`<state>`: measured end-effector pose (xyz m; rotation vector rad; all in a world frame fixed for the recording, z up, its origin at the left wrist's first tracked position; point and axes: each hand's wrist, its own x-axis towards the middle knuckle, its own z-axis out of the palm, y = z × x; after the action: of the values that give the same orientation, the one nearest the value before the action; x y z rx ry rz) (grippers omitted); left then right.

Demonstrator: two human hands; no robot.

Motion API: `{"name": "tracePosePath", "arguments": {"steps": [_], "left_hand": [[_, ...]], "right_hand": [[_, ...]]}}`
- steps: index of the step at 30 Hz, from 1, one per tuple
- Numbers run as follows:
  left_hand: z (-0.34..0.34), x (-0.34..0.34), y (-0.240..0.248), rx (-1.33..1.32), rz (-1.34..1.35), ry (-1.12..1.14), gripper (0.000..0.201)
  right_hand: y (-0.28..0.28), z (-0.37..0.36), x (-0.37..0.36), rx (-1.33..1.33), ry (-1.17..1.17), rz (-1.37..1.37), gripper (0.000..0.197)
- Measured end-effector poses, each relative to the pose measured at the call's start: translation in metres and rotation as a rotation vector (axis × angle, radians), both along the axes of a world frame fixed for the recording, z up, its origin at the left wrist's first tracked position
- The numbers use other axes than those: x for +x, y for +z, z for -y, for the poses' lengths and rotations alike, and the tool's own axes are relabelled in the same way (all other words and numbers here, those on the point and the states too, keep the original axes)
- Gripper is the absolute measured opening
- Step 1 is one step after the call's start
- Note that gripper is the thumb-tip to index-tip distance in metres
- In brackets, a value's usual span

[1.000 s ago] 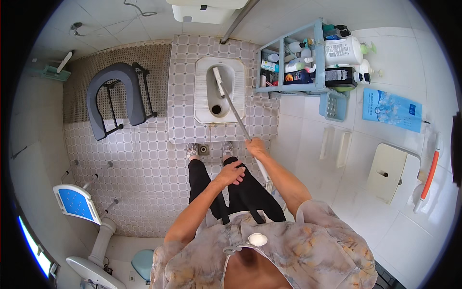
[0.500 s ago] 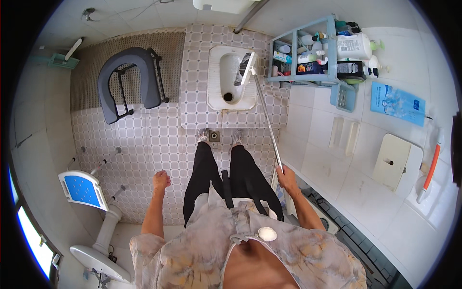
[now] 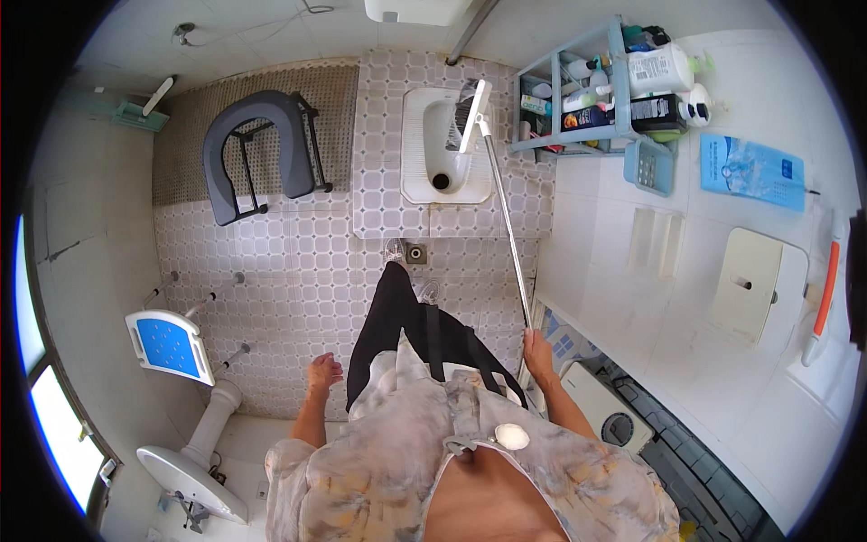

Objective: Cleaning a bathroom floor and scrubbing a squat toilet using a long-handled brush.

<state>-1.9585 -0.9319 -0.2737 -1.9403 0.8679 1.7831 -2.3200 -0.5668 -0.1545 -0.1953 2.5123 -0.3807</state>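
My right hand (image 3: 537, 357) is wrapped round the lower end of a long metal-handled broom (image 3: 508, 230). Its white head, with dark bristles on one side, lies over the right part of the white squat toilet (image 3: 409, 172); whether the bristles touch it I cannot tell. My left hand (image 3: 325, 371) hangs beside my left thigh with nothing in it, its fingers loosely bent and a little apart.
A grey U-shaped commode seat frame (image 3: 219, 149) stands at left on a brown mat (image 3: 181, 172). Below are a blue-white shower stool (image 3: 167, 348) and a washbasin (image 3: 194, 483). At right, a blue rack (image 3: 578, 144) holds bottles. A floor drain (image 3: 415, 254) lies by my feet.
My left hand has loosened from a fist and come closer to my thigh. The broom head has shifted slightly up and right. My right foot has moved back and left.
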Motion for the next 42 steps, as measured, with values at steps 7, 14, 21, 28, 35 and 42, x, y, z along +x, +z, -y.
{"name": "tracePosePath", "arguments": {"steps": [7,14,21,28,35,42], "left_hand": [[-0.033,0.010,0.022,0.030,0.008,-0.117,0.036],[-0.067,0.072,0.029,-0.058,0.031,-0.179,0.030],[-0.077,0.104,-0.022,-0.251,-0.109,-0.529,0.028],[-0.017,0.128,-0.109,-0.349,-0.300,-0.874,0.029],[0.085,-0.014,0.006,-0.060,-0.130,-0.263,0.030],[0.125,-0.013,0.006,-0.068,-0.049,-0.315,0.025]], "right_hand": [[-0.097,0.000,-0.013,0.161,0.023,0.122,0.052],[-0.103,-0.015,-0.005,0.093,-0.046,0.181,0.054],[-0.054,-0.020,0.002,0.110,-0.114,0.002,0.047],[-0.076,0.021,0.037,0.152,-0.003,0.158,0.047],[-0.081,0.037,0.051,0.147,-0.194,0.078,0.054],[-0.062,0.062,0.077,0.134,-0.232,0.025,0.053]]}}
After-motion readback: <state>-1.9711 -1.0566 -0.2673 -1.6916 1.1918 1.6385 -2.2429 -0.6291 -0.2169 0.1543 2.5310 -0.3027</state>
